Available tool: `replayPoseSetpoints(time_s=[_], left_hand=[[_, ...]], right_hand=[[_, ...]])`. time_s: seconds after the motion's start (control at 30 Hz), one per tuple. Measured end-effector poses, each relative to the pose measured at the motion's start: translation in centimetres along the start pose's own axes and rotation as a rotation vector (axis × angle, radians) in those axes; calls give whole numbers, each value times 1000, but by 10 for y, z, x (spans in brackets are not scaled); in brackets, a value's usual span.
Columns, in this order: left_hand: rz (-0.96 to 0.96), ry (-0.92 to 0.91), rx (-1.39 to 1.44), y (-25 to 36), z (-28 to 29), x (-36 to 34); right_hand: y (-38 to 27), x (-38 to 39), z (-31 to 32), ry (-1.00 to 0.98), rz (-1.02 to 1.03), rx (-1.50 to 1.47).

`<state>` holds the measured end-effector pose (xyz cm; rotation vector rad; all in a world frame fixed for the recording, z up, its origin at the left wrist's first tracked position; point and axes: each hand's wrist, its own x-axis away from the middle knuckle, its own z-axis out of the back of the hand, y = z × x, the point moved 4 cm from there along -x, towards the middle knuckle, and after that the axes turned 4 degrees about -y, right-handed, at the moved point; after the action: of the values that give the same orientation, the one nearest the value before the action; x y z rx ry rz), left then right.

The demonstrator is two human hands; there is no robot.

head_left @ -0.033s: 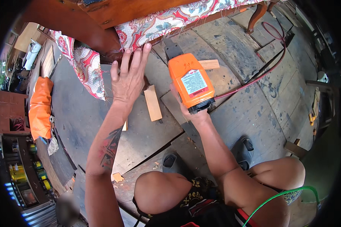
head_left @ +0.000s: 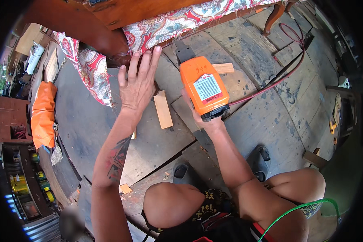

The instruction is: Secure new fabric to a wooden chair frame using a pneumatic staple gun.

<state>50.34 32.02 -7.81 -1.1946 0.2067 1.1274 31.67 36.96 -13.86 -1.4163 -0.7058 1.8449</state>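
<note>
My right hand (head_left: 195,111) is wrapped round an orange pneumatic staple gun (head_left: 195,72), whose body hides most of the fingers. The gun's dark nose (head_left: 184,51) points toward a wooden furniture frame (head_left: 121,16) and stands apart from it. Patterned red, white and grey upholstery fabric (head_left: 165,28) covers the frame's lower edge, its cut border frayed. My left hand (head_left: 137,84) is open, fingers stretched, with the fingertips at the fabric's corner beside the brown wooden leg. A loose fabric flap (head_left: 90,70) hangs to the left of that hand.
A red air hose (head_left: 266,86) trails off to the far right. Wood offcuts (head_left: 163,109) lie on the uneven plank floor (head_left: 246,117). An orange bundle (head_left: 43,115) and a shelf of containers (head_left: 22,181) stand at the left. A green cord (head_left: 300,207) crosses my leg.
</note>
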Motion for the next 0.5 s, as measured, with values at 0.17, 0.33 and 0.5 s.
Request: replayPoseSetpoints(time_s=[0.17,0.33,0.5], left_hand=[[189,25,211,5,9,-17],[145,28,197,-2,11,-13],[127,33,190,-1,16,-14]], right_hand=[[-8,-3,2,30,25,-53],[-14,-11,5,9,24,66],[-9,-17,3,-3,47,71]])
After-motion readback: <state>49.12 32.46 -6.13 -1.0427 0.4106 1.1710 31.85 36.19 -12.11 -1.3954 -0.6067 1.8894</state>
